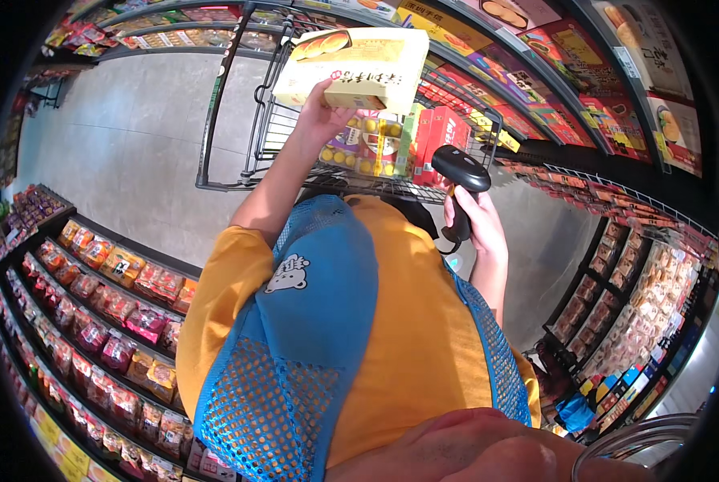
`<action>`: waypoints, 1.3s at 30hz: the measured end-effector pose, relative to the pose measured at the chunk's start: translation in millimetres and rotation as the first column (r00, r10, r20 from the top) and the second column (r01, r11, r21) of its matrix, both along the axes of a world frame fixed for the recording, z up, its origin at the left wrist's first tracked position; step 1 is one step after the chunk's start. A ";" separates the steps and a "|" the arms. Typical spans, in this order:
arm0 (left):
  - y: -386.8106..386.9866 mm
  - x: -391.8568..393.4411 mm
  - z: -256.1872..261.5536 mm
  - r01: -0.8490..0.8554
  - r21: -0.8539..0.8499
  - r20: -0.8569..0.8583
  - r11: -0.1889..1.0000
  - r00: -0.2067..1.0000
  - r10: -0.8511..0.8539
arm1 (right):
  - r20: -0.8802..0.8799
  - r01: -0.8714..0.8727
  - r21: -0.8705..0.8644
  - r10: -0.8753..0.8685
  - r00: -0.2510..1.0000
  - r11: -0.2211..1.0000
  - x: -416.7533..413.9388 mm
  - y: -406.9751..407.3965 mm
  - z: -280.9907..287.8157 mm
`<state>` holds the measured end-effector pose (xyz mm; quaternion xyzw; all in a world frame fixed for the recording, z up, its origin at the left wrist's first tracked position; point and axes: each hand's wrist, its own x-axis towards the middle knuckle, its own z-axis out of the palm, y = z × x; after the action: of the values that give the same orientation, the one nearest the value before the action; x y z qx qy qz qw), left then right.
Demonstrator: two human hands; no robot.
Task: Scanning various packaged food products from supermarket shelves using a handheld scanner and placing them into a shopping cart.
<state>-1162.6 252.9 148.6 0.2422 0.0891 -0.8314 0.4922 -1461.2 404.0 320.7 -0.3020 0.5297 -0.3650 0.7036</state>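
My left hand (324,114) grips the lower edge of a pale yellow pastry gift box (359,66), holding it raised over a black wire shopping cart (257,129). A black handheld barcode scanner (462,169) is in my right hand (483,220), its head pointing up and left over the cart's near right side. Inside the cart lie clear packs of round yellow pastries (374,144), and beside them red boxes (438,135) and a green box (409,141) stand upright.
Shelves of boxed goods (564,66) rise just beyond the cart at the right. Tiered shelves of bagged snacks (118,265) stand at lower left, with packaged goods on a rack (642,295) at lower right. Another person in blue (573,413) is at lower right.
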 end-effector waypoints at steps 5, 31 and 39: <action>5.8 -15.9 -11.5 -0.058 0.274 0.112 0.960 0.993 0.028 | -0.349 -0.255 0.008 0.242 0.905 0.967 19.0 -18.5 -1.7; 24.8 -19.3 -1.4 -0.004 0.094 0.342 0.996 0.939 -0.028 | -0.614 -0.497 -0.266 0.252 0.748 0.826 4.9 -23.2 -23.9; -33.6 4.3 130.3 0.200 -0.620 0.745 0.759 0.455 0.488 | -0.441 -0.026 -0.121 -0.030 0.897 0.992 -60.0 23.4 -38.8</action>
<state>-1158.4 219.3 278.9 0.4442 -0.4388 -0.5126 0.5894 -1521.2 427.5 281.9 -0.4193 0.6524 -0.3198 0.5443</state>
